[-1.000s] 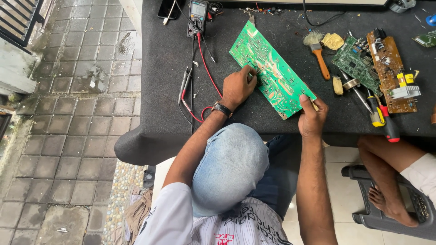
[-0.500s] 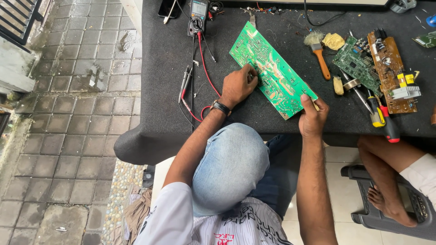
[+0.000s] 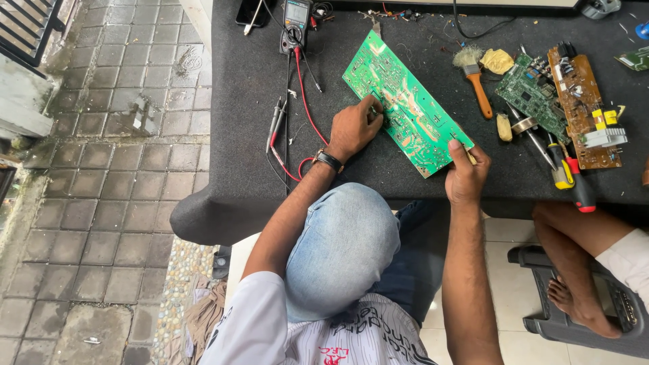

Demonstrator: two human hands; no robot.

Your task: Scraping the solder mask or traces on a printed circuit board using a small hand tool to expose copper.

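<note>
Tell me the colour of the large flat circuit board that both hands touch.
The large flat circuit board is bright green with pale traces, seen best in the head view.

A black-covered table (image 3: 257, 135) carries a green circuit board (image 3: 405, 105) under both hands, a meter (image 3: 296, 17) with leads beyond the left hand (image 3: 351, 128), and a brush (image 3: 473, 78), smaller boards (image 3: 574, 94) and screwdrivers (image 3: 571, 179) beside the right hand (image 3: 465, 177).

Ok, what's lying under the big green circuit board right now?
The green circuit board lies flat on the black table mat, both hands at its edges. Whatever sits beneath the board itself is covered and cannot be seen.
</note>
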